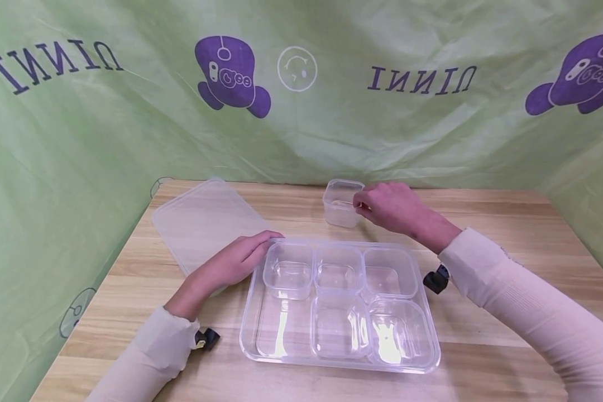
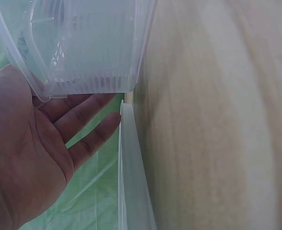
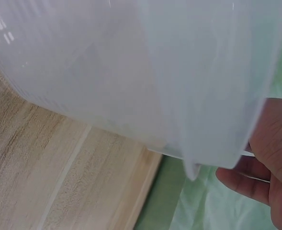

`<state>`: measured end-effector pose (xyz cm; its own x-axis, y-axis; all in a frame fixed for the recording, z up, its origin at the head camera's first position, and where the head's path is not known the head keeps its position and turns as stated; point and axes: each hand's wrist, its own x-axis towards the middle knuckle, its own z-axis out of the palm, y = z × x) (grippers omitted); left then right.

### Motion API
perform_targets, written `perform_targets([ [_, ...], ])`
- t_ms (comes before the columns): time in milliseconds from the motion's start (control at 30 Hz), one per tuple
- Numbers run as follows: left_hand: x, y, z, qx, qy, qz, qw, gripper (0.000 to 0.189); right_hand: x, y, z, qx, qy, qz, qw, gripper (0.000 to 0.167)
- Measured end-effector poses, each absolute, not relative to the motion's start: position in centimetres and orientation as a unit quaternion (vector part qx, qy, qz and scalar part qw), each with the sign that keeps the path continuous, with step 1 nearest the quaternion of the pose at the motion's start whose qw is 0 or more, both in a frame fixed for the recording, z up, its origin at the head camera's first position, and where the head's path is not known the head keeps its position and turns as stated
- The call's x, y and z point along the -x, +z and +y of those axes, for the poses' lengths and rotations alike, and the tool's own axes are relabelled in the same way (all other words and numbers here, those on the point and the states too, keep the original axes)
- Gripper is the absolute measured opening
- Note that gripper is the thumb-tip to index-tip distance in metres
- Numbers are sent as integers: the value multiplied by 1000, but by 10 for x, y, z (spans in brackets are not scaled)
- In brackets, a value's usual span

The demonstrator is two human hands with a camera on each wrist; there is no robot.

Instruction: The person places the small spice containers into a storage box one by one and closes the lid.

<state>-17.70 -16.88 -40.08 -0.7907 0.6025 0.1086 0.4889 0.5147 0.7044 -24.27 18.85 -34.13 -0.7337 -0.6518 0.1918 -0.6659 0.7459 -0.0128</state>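
Observation:
My left hand [image 1: 243, 258] rests at the far left corner of a large clear plastic tray [image 1: 246, 335]. In the left wrist view its lower fingers extend loosely past the tray's outer wall [image 2: 93, 57]; the thumb is hidden. Several small clear boxes, among them a box at the far left [image 1: 288, 282], stand inside the tray. Beyond the tray, my right hand [image 1: 389, 207] pinches the right rim of another small clear box [image 1: 339, 215], which stands upright on the table. In the right wrist view the translucent plastic wall [image 3: 107, 62] partly covers my right hand [image 3: 277, 158].
A flat translucent lid [image 1: 206, 218] lies on the wooden table [image 1: 507, 240], left of and behind the tray. Green printed cloth [image 1: 331, 139] hangs behind the table and at both sides. The tray's near left part holds no box.

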Motion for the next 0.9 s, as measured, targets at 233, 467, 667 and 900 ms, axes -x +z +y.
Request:
perform_targets([
  [233, 177, -402, -170, -318, 376, 867, 71, 35, 240, -337, 188, -350, 46, -931, 91, 7],
  [467, 178, -402, -170, -320, 373, 868, 68, 34, 237, -330, 189, -363, 65, -923, 107, 3],
  [667, 177, -402, -170, -319, 371, 870, 66, 34, 231, -322, 189, -385, 79, -909, 140, 3],
  [900, 177, -401, -169, -315, 377, 868, 70, 34, 215, -304, 188, -385, 94, -904, 159, 6],
])
